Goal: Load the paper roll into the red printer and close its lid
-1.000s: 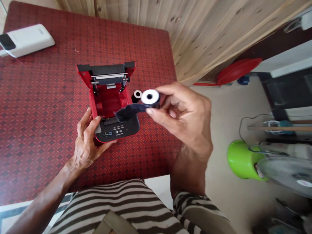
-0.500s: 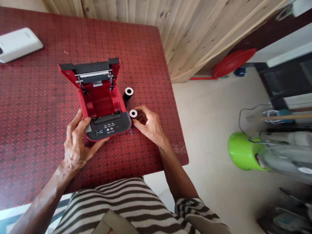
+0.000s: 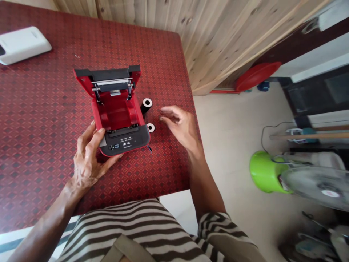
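Reading the view as a clock face with 12 at the top, a red patterned tabletop [image 3: 40, 109] fills the left and centre, with a pale wooden plank wall [image 3: 218, 36] from 12 to 2 o'clock and a beige floor [image 3: 231, 153] at 3 o'clock. A green plastic tub [image 3: 265, 173] and a grey fan [image 3: 313, 183] stand on the floor at 4 o'clock, and a round red plastic lid [image 3: 257, 76] lies by the wall at 2 o'clock.

At the middle of the table sits a red-and-black receipt printer [image 3: 95, 112], its black-edged cover [image 3: 109, 76] hinged open toward 12 o'clock and its red paper bay empty. A flat white power bank [image 3: 24, 45] lies at 10 o'clock near the table's edge.

The hands are well apart. The left hand [image 3: 87, 156], at 7 o'clock from the printer, clasps its front corner, with the fingers [image 3: 92, 133] on the black control panel and red side. The right hand [image 3: 180, 125] hovers open over the table at 3 o'clock, holding nothing.

Between the printer and that hand, a black roll with a white core [image 3: 146, 105] stands on end, and a smaller white ring-shaped roll [image 3: 151, 127] stands just beside the printer's front corner, free of both hands.
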`<state>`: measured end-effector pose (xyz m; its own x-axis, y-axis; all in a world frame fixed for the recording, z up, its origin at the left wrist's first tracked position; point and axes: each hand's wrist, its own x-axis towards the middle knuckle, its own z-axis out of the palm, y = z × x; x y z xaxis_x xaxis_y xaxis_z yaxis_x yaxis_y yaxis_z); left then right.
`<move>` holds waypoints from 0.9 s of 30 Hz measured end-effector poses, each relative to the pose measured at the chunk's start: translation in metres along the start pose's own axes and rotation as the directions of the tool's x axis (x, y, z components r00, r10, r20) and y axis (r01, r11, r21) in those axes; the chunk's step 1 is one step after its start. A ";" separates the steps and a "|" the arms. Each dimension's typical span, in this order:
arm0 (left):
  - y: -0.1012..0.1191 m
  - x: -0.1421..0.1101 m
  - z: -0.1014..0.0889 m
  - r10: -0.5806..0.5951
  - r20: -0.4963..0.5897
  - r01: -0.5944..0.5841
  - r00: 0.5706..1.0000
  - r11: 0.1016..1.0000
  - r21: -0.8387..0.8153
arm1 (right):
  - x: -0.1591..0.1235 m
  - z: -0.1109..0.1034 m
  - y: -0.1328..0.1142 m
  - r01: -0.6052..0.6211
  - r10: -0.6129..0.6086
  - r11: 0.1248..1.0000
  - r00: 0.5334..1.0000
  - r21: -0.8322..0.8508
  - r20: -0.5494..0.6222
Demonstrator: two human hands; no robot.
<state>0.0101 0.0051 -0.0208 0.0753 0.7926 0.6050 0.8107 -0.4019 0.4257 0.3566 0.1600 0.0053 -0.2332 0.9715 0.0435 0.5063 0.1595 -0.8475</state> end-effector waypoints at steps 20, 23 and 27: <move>0.001 -0.003 0.000 -0.032 0.050 0.035 0.998 0.997 -0.069 | 0.028 -0.006 -0.056 0.132 -0.140 0.943 0.990 0.304 0.005; 0.001 -0.004 0.001 -0.059 0.051 0.062 0.997 0.996 -0.060 | 0.018 -0.014 -0.088 0.229 -0.266 0.948 0.952 0.223 0.152; -0.001 -0.004 0.003 -0.042 0.043 0.047 0.998 0.992 -0.115 | 0.012 -0.006 -0.125 0.454 -0.412 0.888 0.857 -0.077 0.309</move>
<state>0.0108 0.0031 -0.0257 0.0660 0.8277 0.5573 0.7411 -0.4146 0.5280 0.2953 0.1525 0.1144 -0.6646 0.7131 0.2230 0.4076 0.5961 -0.6917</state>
